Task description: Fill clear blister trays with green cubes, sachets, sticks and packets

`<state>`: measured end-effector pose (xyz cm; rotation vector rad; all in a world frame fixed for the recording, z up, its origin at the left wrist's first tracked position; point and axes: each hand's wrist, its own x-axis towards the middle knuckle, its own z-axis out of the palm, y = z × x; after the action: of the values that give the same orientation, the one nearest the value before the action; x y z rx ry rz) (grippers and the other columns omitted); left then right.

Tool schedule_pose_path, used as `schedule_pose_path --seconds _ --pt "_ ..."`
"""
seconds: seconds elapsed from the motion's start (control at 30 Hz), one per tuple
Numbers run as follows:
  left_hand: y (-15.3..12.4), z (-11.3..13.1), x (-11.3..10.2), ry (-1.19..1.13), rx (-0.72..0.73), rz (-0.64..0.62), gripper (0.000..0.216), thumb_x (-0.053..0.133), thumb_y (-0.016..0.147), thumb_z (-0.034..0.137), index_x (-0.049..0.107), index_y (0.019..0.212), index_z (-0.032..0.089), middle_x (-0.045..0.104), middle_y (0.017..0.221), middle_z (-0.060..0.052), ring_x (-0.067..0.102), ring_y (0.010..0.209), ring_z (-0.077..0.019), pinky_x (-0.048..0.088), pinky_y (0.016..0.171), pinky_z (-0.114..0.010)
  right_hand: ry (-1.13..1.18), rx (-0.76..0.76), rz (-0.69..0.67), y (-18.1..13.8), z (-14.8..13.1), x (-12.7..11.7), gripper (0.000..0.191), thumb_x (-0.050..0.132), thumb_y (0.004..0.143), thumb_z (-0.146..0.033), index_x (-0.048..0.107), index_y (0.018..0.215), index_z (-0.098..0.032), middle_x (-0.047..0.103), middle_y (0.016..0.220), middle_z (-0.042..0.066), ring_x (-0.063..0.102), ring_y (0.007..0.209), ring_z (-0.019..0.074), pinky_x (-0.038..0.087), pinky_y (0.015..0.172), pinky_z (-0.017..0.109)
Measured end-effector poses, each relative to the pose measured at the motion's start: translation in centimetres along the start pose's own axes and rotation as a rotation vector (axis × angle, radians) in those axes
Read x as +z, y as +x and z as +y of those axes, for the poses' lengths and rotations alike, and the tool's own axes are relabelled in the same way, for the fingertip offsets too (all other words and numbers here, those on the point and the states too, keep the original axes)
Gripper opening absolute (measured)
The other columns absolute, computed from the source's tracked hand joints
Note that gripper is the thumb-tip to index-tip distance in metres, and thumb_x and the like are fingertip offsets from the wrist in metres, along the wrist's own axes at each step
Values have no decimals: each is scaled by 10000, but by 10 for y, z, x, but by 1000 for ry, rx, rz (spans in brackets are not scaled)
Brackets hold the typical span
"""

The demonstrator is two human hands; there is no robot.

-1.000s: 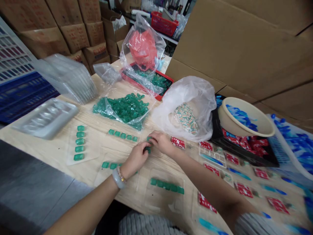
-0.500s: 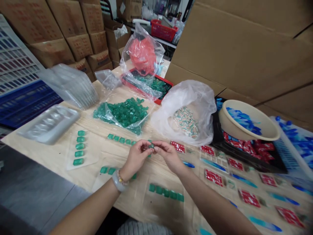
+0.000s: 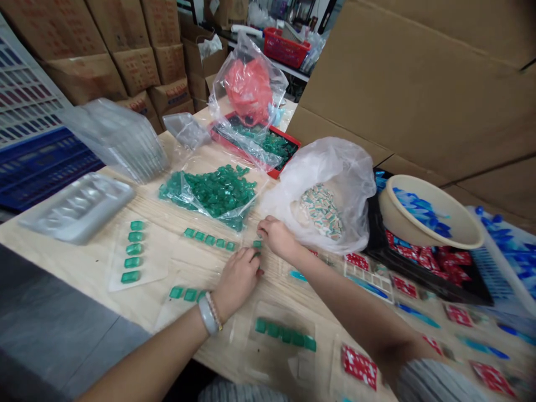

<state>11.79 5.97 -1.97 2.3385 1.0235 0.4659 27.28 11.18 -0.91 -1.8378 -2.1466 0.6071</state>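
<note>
Hands meet mid-frame: your left hand [image 3: 238, 276] and right hand [image 3: 277, 237], fingers curled beside a green piece [image 3: 257, 244] on the worktop [image 3: 96, 268]; grip unclear. Left and below lie filled rows [image 3: 209, 239]; above centre, loose green pieces [image 3: 213, 190] sit bagged.

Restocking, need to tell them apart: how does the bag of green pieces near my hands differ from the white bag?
The green bag lies flat and clear; the white bag stands puffed and milky. The green bag holds plain green pieces; the white bag holds pale pieces marked orange and green. Both are plastic bags on the table.
</note>
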Motion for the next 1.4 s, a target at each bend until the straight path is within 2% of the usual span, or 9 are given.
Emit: schedule_pose_path --seconds 0.13,0.3,0.47,0.7,0.8,1.0,1.23,1.3,1.4 --pt "0 -1 6 -18 -29 -16 212 465 761 110 543 955 148 517 1051 -97 466 1002 -214 393 870 -392 -204 -208 -183 7 -1 -1 119 475 770 -116 585 729 -134 520 838 68 495 785 141 387 707 244" --pt "0 -3 9 -12 -21 -19 212 450 764 98 532 957 130 514 1041 -102 474 987 -212 407 862 -378 -72 -272 -120 -5 8 -2 211 465 739 -49 554 910 -135 519 911 65 491 860 141 396 761 245" --pt "0 -4 13 -6 -11 -16 201 450 755 83 532 928 142 510 1027 -86 475 976 -206 416 851 -375 18 -334 -92 -6 18 7 190 465 736 -48 573 859 -144 550 864 60 497 859 149 398 783 269" --pt "-1 -4 12 -42 -10 8 204 471 743 90 527 928 155 507 1034 -82 484 957 -205 428 843 -373 61 -194 -14 -9 19 15 262 472 742 -76 538 984 -150 573 930 66 520 871 146 400 803 289" --pt "-1 -3 11 -28 -10 5 213 473 738 83 525 934 150 506 1036 -84 482 961 -206 428 849 -371 58 -193 33 -15 16 12 254 456 734 -55 535 959 -144 548 928 66 502 888 144 401 801 273" --pt "1 -2 9 -16 -15 -11 210 492 733 93 531 934 138 501 1060 -96 472 987 -214 426 858 -369 38 -218 -51 -17 18 10 241 456 754 -76 576 947 -157 534 930 66 514 865 140 416 782 267" --pt "-2 -1 6 -98 -24 -6 207 501 731 105 547 928 149 507 1056 -93 470 995 -214 415 864 -375 264 -128 22 -21 21 13 251 480 732 -70 598 938 -154 540 944 73 531 862 141 439 774 287" --pt "-1 -1 2 -173 -34 46 225 508 736 129 546 956 154 503 1061 -93 471 994 -208 409 867 -369 334 -110 78 -25 16 10 240 483 718 -60 591 908 -157 527 935 68 529 844 137 451 737 277" --pt "8 -2 -9 -341 -159 223 233 484 775 219 541 992 156 525 998 -90 509 893 -183 434 791 -338 398 -138 173 -33 2 2 256 488 693 -47 550 909 -170 515 910 54 518 829 138 455 715 280"
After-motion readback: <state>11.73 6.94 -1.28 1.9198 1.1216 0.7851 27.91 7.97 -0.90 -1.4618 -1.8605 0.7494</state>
